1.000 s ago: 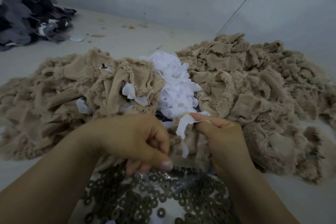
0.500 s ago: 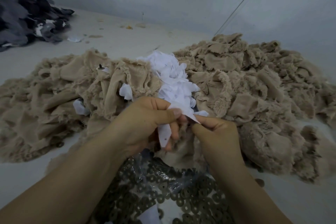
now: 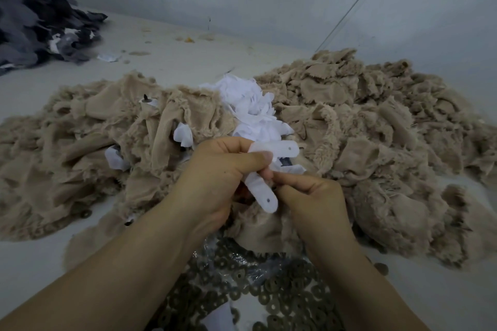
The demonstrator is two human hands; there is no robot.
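My left hand (image 3: 215, 177) pinches white fabric tabs between thumb and fingers. One white tab (image 3: 262, 193) with a small hole hangs down from it; another white tab (image 3: 286, 148) sticks out to the right above the thumb. My right hand (image 3: 312, 196) has its fingers curled and meets the left hand at the lower tab; what it pinches is partly hidden. Behind the hands lies a heap of white fabric pieces (image 3: 250, 107), between two big piles of beige fuzzy fabric pieces (image 3: 88, 142).
A clear plastic bag of dark brown ring washers (image 3: 250, 295) lies under my forearms. The right beige pile (image 3: 390, 142) spreads toward the wall. A dark grey fabric heap (image 3: 35, 16) sits far left on the pale table (image 3: 174, 56). A few washers (image 3: 380, 267) lie loose.
Both hands came together and rose slightly. My left hand moved from resting low to pinching the white tabs, and two tabs with holes now show clearly.
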